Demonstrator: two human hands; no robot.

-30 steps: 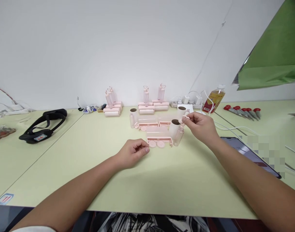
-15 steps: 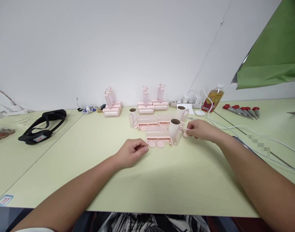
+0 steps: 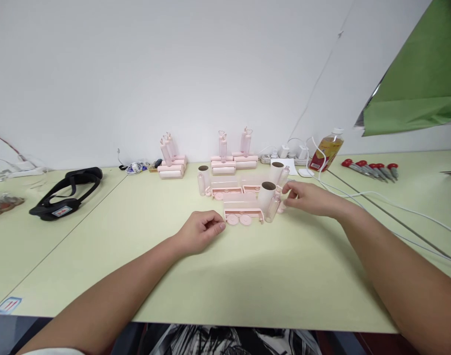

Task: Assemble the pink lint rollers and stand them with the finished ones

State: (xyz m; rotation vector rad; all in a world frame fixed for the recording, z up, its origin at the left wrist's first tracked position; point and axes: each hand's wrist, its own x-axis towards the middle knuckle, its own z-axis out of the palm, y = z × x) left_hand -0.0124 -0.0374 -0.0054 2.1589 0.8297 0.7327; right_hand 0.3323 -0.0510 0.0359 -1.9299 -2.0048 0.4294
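My left hand (image 3: 201,232) rests on the table with its fingers curled in and nothing visible in them. Its fingertips lie beside the left end of a pink plastic holder (image 3: 244,212) with a clear lid and two round pink discs (image 3: 239,220) in front. My right hand (image 3: 307,198) is open, thumb and fingers apart, just right of a clear pink bottle-shaped tube (image 3: 273,208). Below its fingertips lies a small pink part (image 3: 281,208), partly hidden behind the tube. A white roll with a brown cardboard core (image 3: 266,198) stands upright against the tube.
Behind are similar holders (image 3: 226,191), more rolls (image 3: 204,176) and tubes. Pink assembled sets (image 3: 171,167) stand along the wall. A black strap (image 3: 68,195) lies left. Right are white cables (image 3: 381,195), a drink bottle (image 3: 327,149) and red-capped pens (image 3: 373,170).
My right hand has let go of the small pink part, which now lies by the clear tube, and its fingers have opened. My left hand has hardly moved.
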